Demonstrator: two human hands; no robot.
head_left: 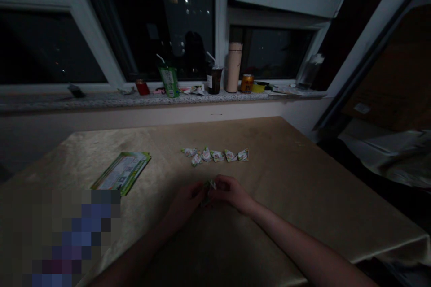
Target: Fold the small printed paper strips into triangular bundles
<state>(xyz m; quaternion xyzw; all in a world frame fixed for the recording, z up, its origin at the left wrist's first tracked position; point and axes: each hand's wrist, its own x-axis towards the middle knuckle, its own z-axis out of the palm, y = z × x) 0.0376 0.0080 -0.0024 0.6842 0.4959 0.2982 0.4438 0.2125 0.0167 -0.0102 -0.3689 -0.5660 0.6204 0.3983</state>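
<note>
Between my two hands is a small green-and-white plastic wrapper, partly covered by the fingers. My left hand is closed on its left side, fingertips pinching it. From the other side my right hand grips it too, thumb and fingers bent around it. Just beyond the hands, several folded wrappers of the same colours lie in an uneven row on the cloth. A flat stack of green-and-white printed packets rests to the left, apart from my hands.
A tan cloth covers the table. Along the stone windowsill stand a green cup, a dark cup with a straw, a pink flask, an orange can and a red jar. A blurred-out patch covers the lower left.
</note>
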